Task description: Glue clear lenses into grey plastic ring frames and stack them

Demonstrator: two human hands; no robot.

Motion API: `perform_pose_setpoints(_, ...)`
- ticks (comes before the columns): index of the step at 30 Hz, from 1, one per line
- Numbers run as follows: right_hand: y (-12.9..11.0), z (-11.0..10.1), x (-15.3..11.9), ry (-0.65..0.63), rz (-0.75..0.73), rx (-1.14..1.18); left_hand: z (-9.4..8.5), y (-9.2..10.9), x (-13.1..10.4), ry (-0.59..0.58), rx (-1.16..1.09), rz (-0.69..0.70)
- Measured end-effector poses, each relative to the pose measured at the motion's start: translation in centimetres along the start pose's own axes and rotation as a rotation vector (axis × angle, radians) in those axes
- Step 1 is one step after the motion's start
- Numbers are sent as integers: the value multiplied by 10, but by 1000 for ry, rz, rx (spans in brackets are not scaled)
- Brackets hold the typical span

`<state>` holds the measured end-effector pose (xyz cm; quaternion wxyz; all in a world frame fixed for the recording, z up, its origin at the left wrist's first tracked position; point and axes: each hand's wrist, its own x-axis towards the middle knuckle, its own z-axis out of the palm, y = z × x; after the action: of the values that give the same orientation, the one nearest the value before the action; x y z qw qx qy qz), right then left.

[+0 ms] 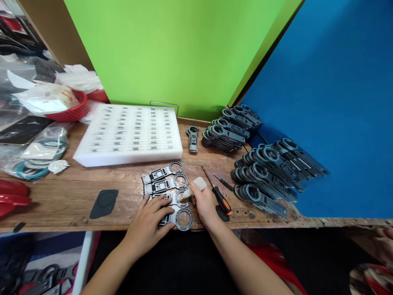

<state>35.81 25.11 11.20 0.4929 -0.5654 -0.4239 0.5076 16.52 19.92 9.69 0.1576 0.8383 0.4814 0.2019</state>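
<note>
Grey flat parts, each with a ring at its right end, lie in a column near the table's front edge; the topmost part [153,175] and the one below it [159,186] show almost whole. My left hand [149,221] rests with fingers spread across the bodies of the lower two, partly covering them. Gripped in my right hand [203,205] is a small translucent white squeeze bottle [199,184], tilted so its nozzle points down and left at the ring of the third part [175,198]. Whether the tip touches that ring, I cannot tell.
An orange-and-black screwdriver [221,199] and a thinner black one [225,182] lie right of my hand. Stacks of dark ring-ended parts [260,174] fill the right side. Behind stands a white foam tray [132,155]; a dark flat pad [104,203] lies left.
</note>
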Motion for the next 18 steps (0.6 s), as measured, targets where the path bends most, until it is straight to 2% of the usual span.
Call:
perform_pose_setpoints(3, -3, 4, 0, -16, -111, -195, 0, 0, 0, 0, -6, -9)
perform_pose_setpoints(9, -4, 8, -1, -32, -131, -390, -2, 1, 0, -21, -17, -25)
perform_pose_setpoints(18, -5, 13, 9, -50, -166, -404, -1, 1, 0, -6, -22, -15)
